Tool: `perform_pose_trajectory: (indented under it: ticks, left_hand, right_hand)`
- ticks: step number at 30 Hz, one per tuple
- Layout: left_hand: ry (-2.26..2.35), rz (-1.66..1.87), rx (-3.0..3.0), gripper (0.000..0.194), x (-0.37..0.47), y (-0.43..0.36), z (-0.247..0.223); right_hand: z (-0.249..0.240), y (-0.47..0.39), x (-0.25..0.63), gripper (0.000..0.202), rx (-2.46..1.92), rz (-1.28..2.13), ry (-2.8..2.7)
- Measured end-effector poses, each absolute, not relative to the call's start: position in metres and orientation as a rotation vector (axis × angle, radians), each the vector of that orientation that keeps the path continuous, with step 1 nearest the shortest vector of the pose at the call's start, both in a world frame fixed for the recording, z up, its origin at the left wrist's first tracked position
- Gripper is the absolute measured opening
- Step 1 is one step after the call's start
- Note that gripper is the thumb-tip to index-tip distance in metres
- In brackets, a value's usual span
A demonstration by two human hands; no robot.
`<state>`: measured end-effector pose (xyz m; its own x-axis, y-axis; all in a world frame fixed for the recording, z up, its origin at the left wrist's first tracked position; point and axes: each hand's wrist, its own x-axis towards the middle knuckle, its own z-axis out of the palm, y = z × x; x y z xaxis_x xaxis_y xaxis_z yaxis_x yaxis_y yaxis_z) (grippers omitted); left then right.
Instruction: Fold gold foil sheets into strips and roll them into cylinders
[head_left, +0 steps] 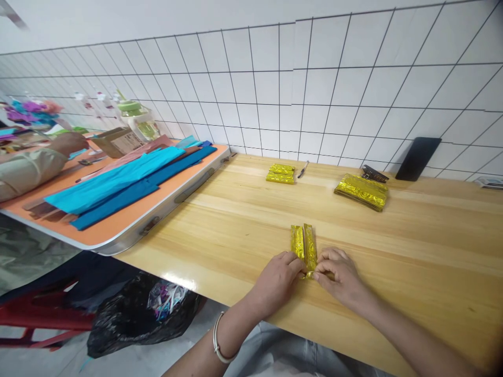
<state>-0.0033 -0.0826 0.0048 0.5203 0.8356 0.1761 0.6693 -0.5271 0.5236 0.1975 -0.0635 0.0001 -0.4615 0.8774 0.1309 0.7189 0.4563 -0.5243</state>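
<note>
A folded piece of shiny gold foil paper (299,243) lies on the wooden table, with two long flaps side by side and a narrow gap between them. At its near end, my left hand (278,277) has its fingers closed on the left corner. My right hand (338,271) pinches the right corner between thumb and fingers. The near edge looks folded up between the two hands, though fingertips partly cover it. Farther back rests a small folded gold piece (280,174). To its right is a stack of gold foil sheets (361,191).
Behind the stack sit a black stapler (374,173) and a dark phone (418,158) leaning on the tiled wall. A pen (303,169) lies nearby. Leftward, an orange folding table (173,191) bears blue paper strips (118,178); a co-worker's arm (35,167) rests there. Below is a black bag (129,319).
</note>
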Motion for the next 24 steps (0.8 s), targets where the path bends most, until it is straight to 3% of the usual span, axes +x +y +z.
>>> perform_pose_trajectory:
  ticks: [13,24]
  left_hand:
    - [1.252,0.566,2.348,0.011,-0.001,-0.083,0.008]
    - [1.228,0.591,2.329,0.013,-0.002,-0.082,0.009]
  right_hand:
    - [-0.007,-0.065,0.191,0.008,-1.428,0.386,-2.337]
    - [0.005,-0.064,0.199,0.013,-1.29,0.578,-2.338]
